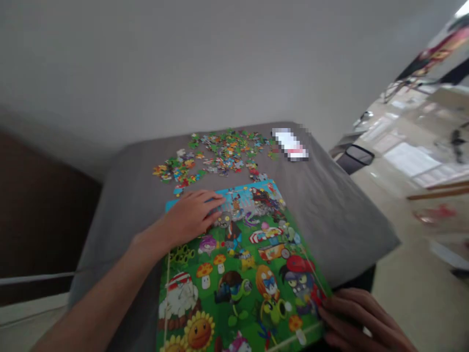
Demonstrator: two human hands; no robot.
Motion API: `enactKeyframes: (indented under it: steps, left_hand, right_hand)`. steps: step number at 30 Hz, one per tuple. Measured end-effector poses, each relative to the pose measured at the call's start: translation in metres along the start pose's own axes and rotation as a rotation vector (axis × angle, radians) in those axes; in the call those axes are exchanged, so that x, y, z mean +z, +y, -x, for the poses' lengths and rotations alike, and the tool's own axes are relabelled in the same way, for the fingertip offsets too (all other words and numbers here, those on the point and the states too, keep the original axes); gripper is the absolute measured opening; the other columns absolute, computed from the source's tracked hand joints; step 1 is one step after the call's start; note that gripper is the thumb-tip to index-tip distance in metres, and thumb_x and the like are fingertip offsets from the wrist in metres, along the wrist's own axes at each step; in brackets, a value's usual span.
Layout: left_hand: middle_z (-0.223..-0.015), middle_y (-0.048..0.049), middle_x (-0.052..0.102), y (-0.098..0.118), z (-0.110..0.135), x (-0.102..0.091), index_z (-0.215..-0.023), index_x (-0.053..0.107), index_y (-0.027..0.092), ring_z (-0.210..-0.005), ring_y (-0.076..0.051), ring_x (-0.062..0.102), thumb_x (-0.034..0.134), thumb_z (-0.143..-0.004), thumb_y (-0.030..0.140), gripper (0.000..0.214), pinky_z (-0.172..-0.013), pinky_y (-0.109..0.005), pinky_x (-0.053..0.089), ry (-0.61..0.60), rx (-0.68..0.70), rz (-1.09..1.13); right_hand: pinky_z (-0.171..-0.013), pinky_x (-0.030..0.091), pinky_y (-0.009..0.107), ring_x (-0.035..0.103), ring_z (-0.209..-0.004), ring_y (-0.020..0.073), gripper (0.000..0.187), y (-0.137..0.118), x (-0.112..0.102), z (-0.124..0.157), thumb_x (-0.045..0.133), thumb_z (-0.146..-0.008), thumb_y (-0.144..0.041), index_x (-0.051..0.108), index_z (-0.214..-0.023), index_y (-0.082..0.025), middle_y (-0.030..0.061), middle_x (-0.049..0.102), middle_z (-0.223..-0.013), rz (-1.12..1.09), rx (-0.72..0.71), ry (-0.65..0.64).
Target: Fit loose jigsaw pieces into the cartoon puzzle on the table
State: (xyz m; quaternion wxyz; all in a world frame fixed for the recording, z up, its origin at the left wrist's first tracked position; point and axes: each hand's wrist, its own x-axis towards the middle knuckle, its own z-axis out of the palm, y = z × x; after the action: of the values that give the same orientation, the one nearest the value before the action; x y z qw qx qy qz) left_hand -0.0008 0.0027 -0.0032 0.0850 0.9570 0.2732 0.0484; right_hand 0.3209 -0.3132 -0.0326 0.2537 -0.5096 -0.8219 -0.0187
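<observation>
A large colourful puzzle board (249, 274) with cartoon plants and zombies lies on a grey cloth-covered table (330, 205). My left hand (192, 215) rests flat on the board's upper left corner, fingers stretched out. My right hand (357, 318) curls round the board's lower right edge, gripping it. Beyond the board, several loose jigsaw pieces (220, 154) are scattered over the cloth.
A small white and red object (291, 144), blurred out, lies at the table's far right. A white wall stands behind the table. To the right the table ends at a pale floor, with a dark bin (355, 159) and blurred furniture beyond.
</observation>
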Motion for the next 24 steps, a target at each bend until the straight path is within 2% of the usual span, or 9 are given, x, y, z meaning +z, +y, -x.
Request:
enactKeyframes:
  steps: [2, 4, 8, 12, 15, 20, 24]
  left_hand:
    - [-0.132, -0.011, 0.071, -0.008, -0.002, 0.006, -0.13, 0.07, 0.022, -0.123, -0.029, 0.063, 0.033, -0.108, 0.05, 0.051, -0.108, -0.05, 0.048, 0.037, 0.021, 0.006]
    - [-0.131, -0.013, 0.071, -0.015, -0.004, 0.011, -0.13, 0.071, 0.021, -0.122, -0.032, 0.063, 0.028, -0.108, 0.057, 0.06, -0.105, -0.054, 0.049, 0.052, 0.051, 0.012]
    - [-0.132, -0.0142, 0.071, -0.02, -0.005, 0.014, -0.13, 0.071, 0.021, -0.123, -0.035, 0.063, 0.024, -0.106, 0.063, 0.068, -0.105, -0.058, 0.049, 0.058, 0.069, 0.036]
    - [-0.132, -0.011, 0.071, -0.018, -0.004, 0.013, -0.131, 0.071, 0.026, -0.123, -0.033, 0.062, 0.025, -0.106, 0.064, 0.065, -0.108, -0.057, 0.048, 0.05, 0.044, 0.049]
    - [-0.133, -0.0106, 0.071, -0.017, -0.004, 0.012, -0.13, 0.071, 0.025, -0.123, -0.033, 0.062, 0.026, -0.106, 0.063, 0.063, -0.108, -0.056, 0.047, 0.053, 0.037, 0.054]
    - [-0.133, -0.0103, 0.071, -0.013, -0.002, 0.009, -0.131, 0.071, 0.024, -0.124, -0.031, 0.062, 0.031, -0.107, 0.056, 0.056, -0.109, -0.054, 0.047, 0.05, 0.037, 0.055]
    - [-0.135, -0.0105, 0.07, -0.007, 0.0, 0.005, -0.134, 0.068, 0.022, -0.126, -0.029, 0.062, 0.036, -0.109, 0.045, 0.047, -0.108, -0.05, 0.048, 0.01, 0.018, 0.011]
  right_hand:
    - [-0.093, 0.064, 0.032, 0.072, -0.113, 0.022, 0.036, -0.003, -0.006, -0.009, 0.065, -0.1, -0.023, 0.07, -0.136, -0.022, 0.0056, 0.079, -0.122, 0.007, -0.025, -0.04]
    - [-0.099, 0.059, 0.033, 0.067, -0.121, 0.022, 0.028, -0.005, -0.007, -0.014, 0.062, -0.103, -0.026, 0.073, -0.127, -0.016, 0.0072, 0.078, -0.124, 0.017, -0.021, -0.04]
    - [-0.101, 0.053, 0.035, 0.065, -0.118, 0.0218, 0.028, -0.009, -0.002, -0.009, 0.064, -0.102, -0.028, 0.073, -0.126, -0.019, 0.0055, 0.079, -0.12, 0.087, 0.04, -0.01]
    - [-0.096, 0.054, 0.036, 0.065, -0.113, 0.0221, 0.034, -0.012, 0.002, 0.001, 0.067, -0.1, -0.029, 0.07, -0.134, -0.024, 0.0037, 0.08, -0.114, 0.097, 0.085, 0.023]
    - [-0.096, 0.055, 0.035, 0.067, -0.112, 0.0222, 0.029, -0.012, 0.002, 0.003, 0.067, -0.099, -0.025, 0.073, -0.127, -0.024, 0.0029, 0.081, -0.109, 0.116, 0.091, 0.048]
    - [-0.095, 0.059, 0.034, 0.07, -0.12, 0.024, 0.024, -0.006, -0.004, 0.0, 0.068, -0.098, -0.025, 0.075, -0.12, -0.019, 0.004, 0.081, -0.116, 0.118, -0.011, 0.011]
    - [-0.081, 0.065, 0.031, 0.078, -0.098, 0.02, 0.035, 0.0, -0.001, 0.017, 0.072, -0.094, -0.027, 0.074, -0.128, -0.03, -0.0044, 0.082, -0.11, 0.117, -0.099, 0.018]
